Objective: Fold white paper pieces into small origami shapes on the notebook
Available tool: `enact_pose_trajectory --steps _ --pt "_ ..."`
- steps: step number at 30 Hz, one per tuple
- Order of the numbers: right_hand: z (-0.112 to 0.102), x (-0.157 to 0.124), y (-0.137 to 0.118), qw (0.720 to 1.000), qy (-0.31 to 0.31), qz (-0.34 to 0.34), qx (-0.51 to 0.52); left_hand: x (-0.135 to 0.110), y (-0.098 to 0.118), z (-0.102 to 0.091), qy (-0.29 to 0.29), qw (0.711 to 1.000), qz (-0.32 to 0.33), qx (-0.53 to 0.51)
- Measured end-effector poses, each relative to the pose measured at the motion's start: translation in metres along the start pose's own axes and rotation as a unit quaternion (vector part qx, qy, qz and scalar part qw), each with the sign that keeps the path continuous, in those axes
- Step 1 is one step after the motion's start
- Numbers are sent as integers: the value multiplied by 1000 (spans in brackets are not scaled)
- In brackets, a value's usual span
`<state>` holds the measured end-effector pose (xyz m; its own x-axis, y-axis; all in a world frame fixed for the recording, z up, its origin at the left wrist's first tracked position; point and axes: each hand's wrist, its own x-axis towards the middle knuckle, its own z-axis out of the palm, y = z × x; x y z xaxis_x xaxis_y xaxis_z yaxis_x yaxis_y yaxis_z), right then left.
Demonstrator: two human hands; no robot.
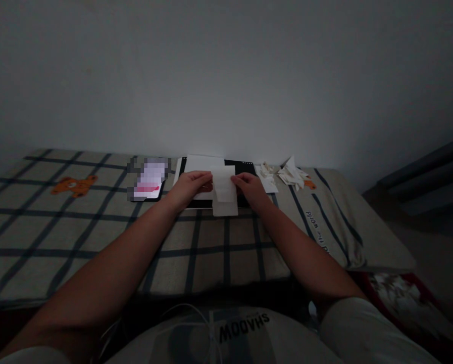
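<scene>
Between my two hands a small white sheet of paper (225, 192) is held up, with a crease or overlapping layer across its lower part. My left hand (192, 187) pinches its left edge between thumb and fingers. On the opposite edge, my right hand (252, 188) grips the paper the same way. Below and behind it lies a black board or folder (241, 169), partly covered by a larger white sheet (203, 163). The paper and my hands hide much of the board.
A lit phone (149, 179), its screen blurred out, lies left of the board. Torn or folded white paper pieces (292, 174) are heaped at right. A checked cloth (108, 227) covers the surface, which meets a wall (226, 81). Lower right, a red container (426, 285) holds paper scraps.
</scene>
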<state>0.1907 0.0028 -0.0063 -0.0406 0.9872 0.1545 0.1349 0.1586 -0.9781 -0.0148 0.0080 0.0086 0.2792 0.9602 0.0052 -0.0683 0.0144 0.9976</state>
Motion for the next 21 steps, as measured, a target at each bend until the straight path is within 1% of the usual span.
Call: enact_pose_trajectory --steps 2,4,11,14,15,17,19,20,21 --pt "-1 1 1 1000 14 0 -5 1 -1 0 -23 1000 -16 -12" --pt "-1 1 3 1000 22 -7 -15 0 -1 1 -34 999 -25 -7" --pt "1 1 6 998 37 -35 -46 -2 2 3 -27 997 -46 -48" --pt "2 1 6 997 43 -43 -44 -2 3 3 -27 997 -43 -55" --pt "2 0 6 997 43 -44 -40 -1 2 3 -17 998 -34 -51" --pt "2 0 6 997 45 -45 -34 0 1 3 33 999 -5 -24" --pt "3 1 6 998 47 -39 -32 1 1 3 99 994 25 29" --pt "3 1 6 998 47 -34 -27 0 2 3 122 990 33 64" --pt "4 1 6 998 46 -28 -19 0 3 3 132 985 35 103"
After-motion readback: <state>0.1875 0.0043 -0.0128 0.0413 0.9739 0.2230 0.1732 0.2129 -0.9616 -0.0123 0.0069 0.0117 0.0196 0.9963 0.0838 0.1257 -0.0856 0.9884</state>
